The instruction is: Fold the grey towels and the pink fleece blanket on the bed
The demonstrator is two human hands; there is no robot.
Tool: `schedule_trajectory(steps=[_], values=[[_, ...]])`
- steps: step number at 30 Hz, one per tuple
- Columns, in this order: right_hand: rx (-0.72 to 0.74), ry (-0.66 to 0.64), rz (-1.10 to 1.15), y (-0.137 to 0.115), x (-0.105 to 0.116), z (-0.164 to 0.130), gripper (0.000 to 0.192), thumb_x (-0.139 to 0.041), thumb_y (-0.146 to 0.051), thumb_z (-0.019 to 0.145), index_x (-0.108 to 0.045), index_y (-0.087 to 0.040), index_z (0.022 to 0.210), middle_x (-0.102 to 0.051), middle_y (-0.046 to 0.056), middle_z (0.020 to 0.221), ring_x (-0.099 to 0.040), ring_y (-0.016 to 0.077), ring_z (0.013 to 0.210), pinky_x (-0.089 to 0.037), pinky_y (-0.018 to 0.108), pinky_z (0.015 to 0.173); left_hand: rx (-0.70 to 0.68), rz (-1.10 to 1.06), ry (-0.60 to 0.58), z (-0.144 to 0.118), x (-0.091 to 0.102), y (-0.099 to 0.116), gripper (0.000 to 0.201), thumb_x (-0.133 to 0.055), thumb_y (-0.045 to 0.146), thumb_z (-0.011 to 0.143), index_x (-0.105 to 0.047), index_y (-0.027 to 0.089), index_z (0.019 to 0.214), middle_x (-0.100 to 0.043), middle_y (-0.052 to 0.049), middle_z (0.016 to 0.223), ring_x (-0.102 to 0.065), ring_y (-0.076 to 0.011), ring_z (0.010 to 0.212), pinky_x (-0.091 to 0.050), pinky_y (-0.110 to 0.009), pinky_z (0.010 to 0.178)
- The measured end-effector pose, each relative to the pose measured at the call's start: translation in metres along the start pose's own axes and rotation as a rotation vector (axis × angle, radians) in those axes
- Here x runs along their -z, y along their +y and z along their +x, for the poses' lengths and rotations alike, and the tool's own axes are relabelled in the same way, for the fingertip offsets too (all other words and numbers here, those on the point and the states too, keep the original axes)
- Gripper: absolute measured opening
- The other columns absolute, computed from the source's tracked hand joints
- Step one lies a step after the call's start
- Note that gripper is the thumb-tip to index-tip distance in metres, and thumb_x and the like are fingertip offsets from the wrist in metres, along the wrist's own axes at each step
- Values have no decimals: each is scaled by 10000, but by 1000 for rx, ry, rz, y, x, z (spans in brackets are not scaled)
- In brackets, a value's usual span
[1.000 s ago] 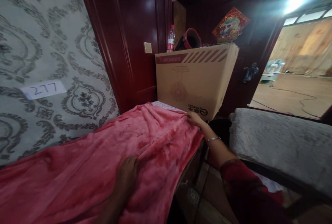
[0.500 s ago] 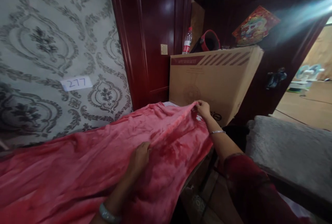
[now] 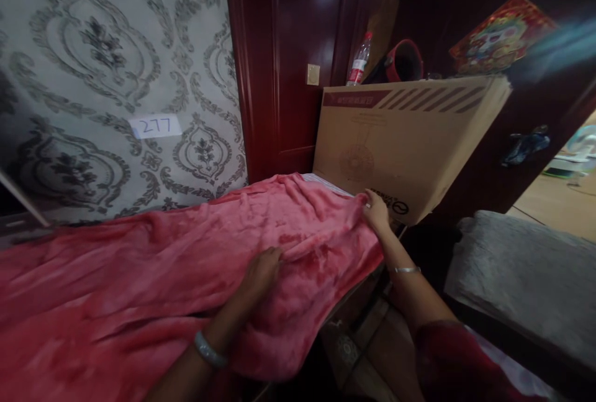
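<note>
- Patterned wallpaper (image 3: pixel 93 35) fills my feed's left side, with a slip (image 3: pixel 157 127) marked 277 stuck on it; dark red door (image 3: pixel 298 29) beyond, its top cut off.
- Pink blanket (image 3: pixel 186 265) lies rumpled along the wall, running out of my view at left; it covers most of what is underneath, so I cannot tell what bears it.
- Striped cloth (image 3: pixel 326 183) peeks out as a thin strip between the blanket's far edge and the box (image 3: pixel 395 141).
- Right hand (image 3: pixel 376 212) has the blanket's far corner pinched in its fingers, just before the box, and blocks some of the print from me.
- Left hand (image 3: pixel 263 271) rests on the blanket's middle, fingers bent at a fold; their tips are hidden, so I cannot tell whether they grasp it.
- Bottle (image 3: pixel 360 60) leans in my picture atop the box; I cannot make out the red-rimmed thing (image 3: pixel 410 57) beside it.
- Grey cushion (image 3: pixel 526 284) is cut off at right; the floor (image 3: pixel 349 352) below is mostly in shadow.
</note>
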State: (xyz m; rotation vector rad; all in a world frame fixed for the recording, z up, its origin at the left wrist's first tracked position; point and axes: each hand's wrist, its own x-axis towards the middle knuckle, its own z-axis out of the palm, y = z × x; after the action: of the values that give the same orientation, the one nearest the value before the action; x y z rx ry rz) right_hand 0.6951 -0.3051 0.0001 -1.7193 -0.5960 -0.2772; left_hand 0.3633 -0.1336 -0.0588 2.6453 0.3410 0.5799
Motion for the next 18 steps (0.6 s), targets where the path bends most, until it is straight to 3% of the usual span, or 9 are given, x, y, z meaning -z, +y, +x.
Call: schedule_trajectory(steps=[2,4,7,9,12,15,18], values=[[197,-117,-82,-11,-6,-37,474,-589,-171,679,-675,-172,1145,-645,140,1287,-542,302,1264,-394,506,1106,6,91,26,-2,-1,4,291,-341,290,961,-626,241,934,-667,-142,868,-651,-292,851,-485,-458,797],[400,-343,-155,-24,-16,-82,443,-570,-233,790,-649,-181,1223,-675,133,1234,-612,285,1161,-468,490,1032,-20,188,26,-2,-1,10,253,-361,215,943,-607,238,890,-663,-124,833,-644,-269,792,-491,-435,748],[510,-560,-218,-39,-33,-140,481,-585,-287,853,-592,-212,1328,-648,120,1292,-609,266,1167,-505,443,986,-62,246,3,-2,-1,21,259,-361,131,929,-595,232,884,-671,-108,845,-641,-251,804,-496,-413,737],[546,-602,-250,-42,-42,-163,540,-607,-255,831,-564,-223,1368,-622,114,1334,-572,273,1218,-491,451,1007,-78,264,-10,-4,0,29,264,-360,118,944,-603,221,941,-684,-111,940,-640,-242,897,-500,-401,807],[584,-612,-267,-34,-55,-172,468,-555,-181,807,-643,-220,1265,-675,109,1237,-602,277,1158,-489,469,998,-87,313,-31,-12,0,40,221,-391,153,976,-600,193,1036,-676,-104,1041,-617,-221,982,-488,-370,878],[616,-638,-271,-20,-69,-164,342,-462,-154,795,-730,-205,1000,-740,105,1007,-670,268,985,-528,442,911,-56,372,-39,-26,4,42,184,-430,203,982,-588,183,1077,-656,-80,1050,-588,-223,988,-481,-371,875],[638,-608,-262,-13,-75,-149,338,-440,-216,783,-731,-194,953,-747,117,964,-685,281,927,-548,430,842,-31,439,-20,-51,20,36,205,-442,196,973,-572,173,1130,-635,-77,1096,-561,-233,1040,-458,-396,930]])
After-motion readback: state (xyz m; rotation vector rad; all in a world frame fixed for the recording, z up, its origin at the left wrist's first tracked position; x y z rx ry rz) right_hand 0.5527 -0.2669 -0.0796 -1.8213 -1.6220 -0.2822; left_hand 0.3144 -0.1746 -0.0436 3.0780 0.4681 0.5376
